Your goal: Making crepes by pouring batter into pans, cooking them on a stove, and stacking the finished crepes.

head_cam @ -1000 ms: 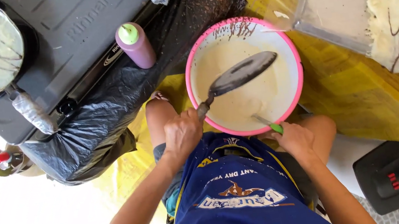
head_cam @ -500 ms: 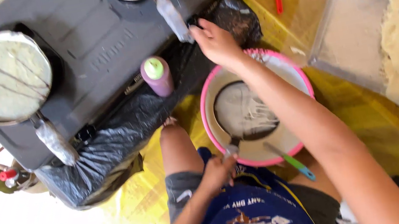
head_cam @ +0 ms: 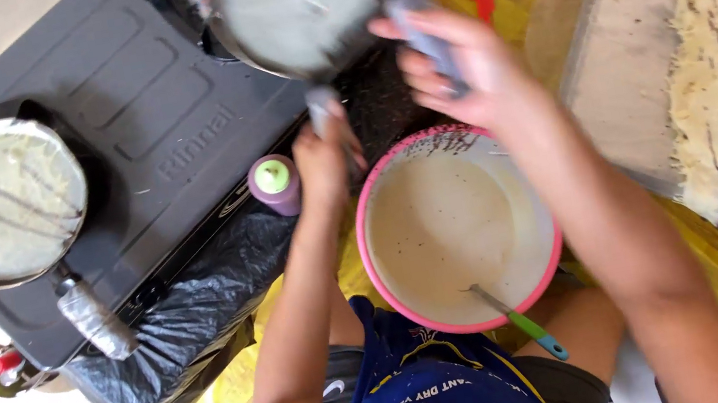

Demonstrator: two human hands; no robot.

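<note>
Your right hand (head_cam: 477, 63) grips the tilted frying pan (head_cam: 296, 11) by its handle, left hand (head_cam: 323, 154) closed on a ladle handle, w/ pan over batter bowl (head_cam: 456, 224), prob. to fill.

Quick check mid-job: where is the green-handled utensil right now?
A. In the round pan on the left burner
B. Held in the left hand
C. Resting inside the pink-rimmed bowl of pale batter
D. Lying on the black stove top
C: the green-handled utensil leans over the near rim of the pink-rimmed bowl of pale batter, its head in the batter, with neither hand on it.
</note>
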